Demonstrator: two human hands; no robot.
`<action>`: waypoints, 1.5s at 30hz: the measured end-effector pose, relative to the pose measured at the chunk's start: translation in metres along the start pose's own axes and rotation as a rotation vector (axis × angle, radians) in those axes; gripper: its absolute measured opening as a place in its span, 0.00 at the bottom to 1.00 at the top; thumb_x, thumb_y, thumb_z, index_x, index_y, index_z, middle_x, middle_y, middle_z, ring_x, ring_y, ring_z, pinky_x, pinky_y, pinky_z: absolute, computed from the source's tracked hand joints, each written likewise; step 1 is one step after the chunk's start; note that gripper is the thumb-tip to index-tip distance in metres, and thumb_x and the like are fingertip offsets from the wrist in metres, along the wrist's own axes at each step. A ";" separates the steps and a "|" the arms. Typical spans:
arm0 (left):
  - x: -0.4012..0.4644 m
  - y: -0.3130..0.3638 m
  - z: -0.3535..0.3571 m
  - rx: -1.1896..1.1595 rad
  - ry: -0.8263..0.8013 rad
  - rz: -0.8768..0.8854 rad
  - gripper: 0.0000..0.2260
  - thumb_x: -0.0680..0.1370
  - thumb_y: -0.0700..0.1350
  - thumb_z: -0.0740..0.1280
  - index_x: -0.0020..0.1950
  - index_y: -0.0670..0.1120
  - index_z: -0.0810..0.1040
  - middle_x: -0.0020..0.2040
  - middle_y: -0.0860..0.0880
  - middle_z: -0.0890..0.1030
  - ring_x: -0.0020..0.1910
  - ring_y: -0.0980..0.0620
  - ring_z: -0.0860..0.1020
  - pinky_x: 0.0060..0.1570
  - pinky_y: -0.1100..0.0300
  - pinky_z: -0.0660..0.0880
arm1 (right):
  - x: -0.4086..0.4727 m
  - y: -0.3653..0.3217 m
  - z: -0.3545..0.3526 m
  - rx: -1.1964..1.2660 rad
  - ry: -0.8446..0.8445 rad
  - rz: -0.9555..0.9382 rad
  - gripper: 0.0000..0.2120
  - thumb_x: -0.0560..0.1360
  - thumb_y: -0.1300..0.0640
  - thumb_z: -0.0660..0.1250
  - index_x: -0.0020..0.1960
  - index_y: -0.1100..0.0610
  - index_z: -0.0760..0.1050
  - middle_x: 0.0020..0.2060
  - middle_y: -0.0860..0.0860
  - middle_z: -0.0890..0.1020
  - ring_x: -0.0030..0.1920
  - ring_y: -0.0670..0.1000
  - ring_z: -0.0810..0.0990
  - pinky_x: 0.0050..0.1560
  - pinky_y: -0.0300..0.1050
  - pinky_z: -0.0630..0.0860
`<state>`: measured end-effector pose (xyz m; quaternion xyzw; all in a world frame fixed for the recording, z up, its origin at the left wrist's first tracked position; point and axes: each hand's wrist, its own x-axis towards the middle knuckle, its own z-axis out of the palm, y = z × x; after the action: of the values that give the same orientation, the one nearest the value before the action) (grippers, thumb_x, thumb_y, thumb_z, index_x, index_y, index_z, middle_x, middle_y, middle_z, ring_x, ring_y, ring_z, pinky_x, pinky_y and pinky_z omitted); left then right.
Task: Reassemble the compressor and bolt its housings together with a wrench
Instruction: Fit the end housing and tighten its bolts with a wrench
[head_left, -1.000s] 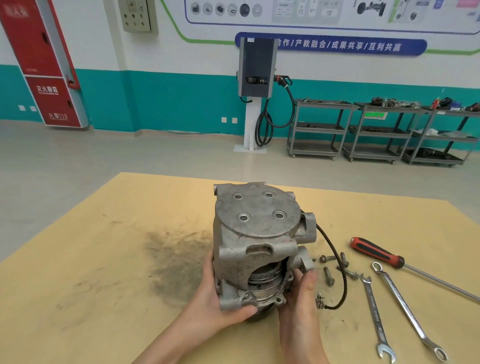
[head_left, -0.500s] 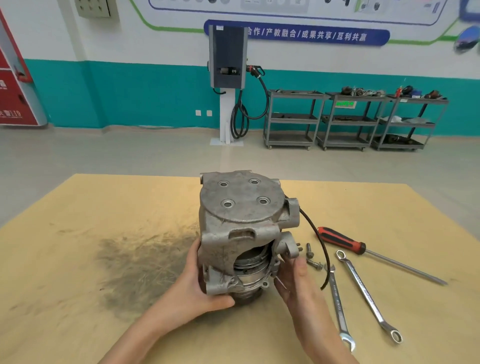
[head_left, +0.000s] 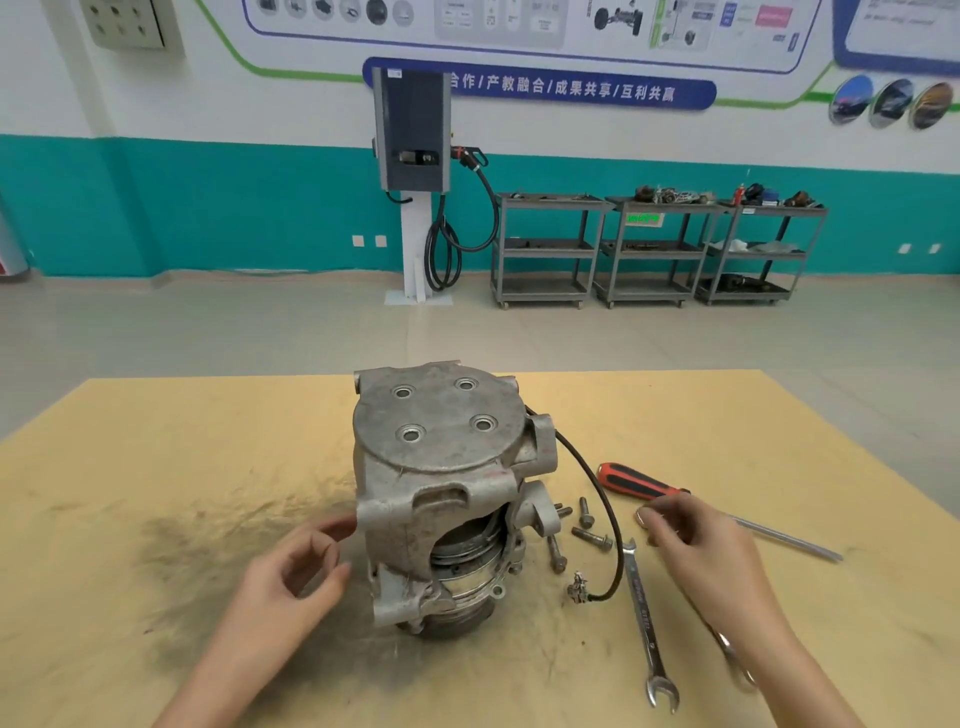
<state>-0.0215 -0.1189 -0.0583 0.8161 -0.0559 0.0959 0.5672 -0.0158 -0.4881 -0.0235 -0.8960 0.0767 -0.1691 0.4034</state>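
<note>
Nearest, the left hand (head_left: 291, 569) hovers just left of the compressor (head_left: 441, 493), fingers loosely curled and holding nothing; whether a fingertip touches the housing cannot be told. The right hand (head_left: 696, 551) is above the surface (head_left: 156, 441) to the right, fingers relaxed and empty, over a second wrench (head_left: 732, 660) that it mostly hides. A wrench (head_left: 647, 623) lies between it and the compressor, beside a black cable (head_left: 602, 514). The compressor stands upright at the centre of the surface, its lower housing showing a gap. Loose bolts (head_left: 582, 530) lie just right of it, a red-handled screwdriver (head_left: 639, 483) beyond. Far off stand grey carts (head_left: 649, 249).
</note>
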 end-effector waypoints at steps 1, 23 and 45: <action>0.000 -0.002 0.003 -0.021 -0.014 -0.003 0.15 0.73 0.26 0.68 0.33 0.42 0.71 0.38 0.52 0.78 0.39 0.66 0.77 0.44 0.80 0.69 | 0.006 -0.001 0.006 -0.164 -0.057 -0.029 0.02 0.76 0.51 0.68 0.46 0.47 0.79 0.39 0.45 0.81 0.39 0.45 0.77 0.39 0.41 0.72; -0.015 -0.017 0.040 -0.476 0.031 -0.106 0.23 0.64 0.74 0.69 0.56 0.72 0.76 0.63 0.65 0.78 0.66 0.62 0.74 0.63 0.59 0.67 | 0.011 0.012 0.042 -0.497 -0.033 -0.141 0.07 0.75 0.48 0.71 0.47 0.51 0.79 0.47 0.47 0.71 0.55 0.51 0.70 0.42 0.46 0.69; -0.032 0.012 0.045 -0.461 -0.168 0.040 0.59 0.56 0.76 0.71 0.78 0.57 0.48 0.73 0.65 0.60 0.69 0.72 0.64 0.61 0.76 0.65 | -0.002 -0.073 -0.021 0.405 0.128 -0.347 0.12 0.79 0.61 0.64 0.51 0.44 0.79 0.39 0.45 0.83 0.40 0.38 0.79 0.39 0.27 0.73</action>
<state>-0.0509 -0.1660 -0.0697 0.6688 -0.1396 0.0236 0.7299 -0.0253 -0.4544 0.0436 -0.7844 -0.0877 -0.3039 0.5335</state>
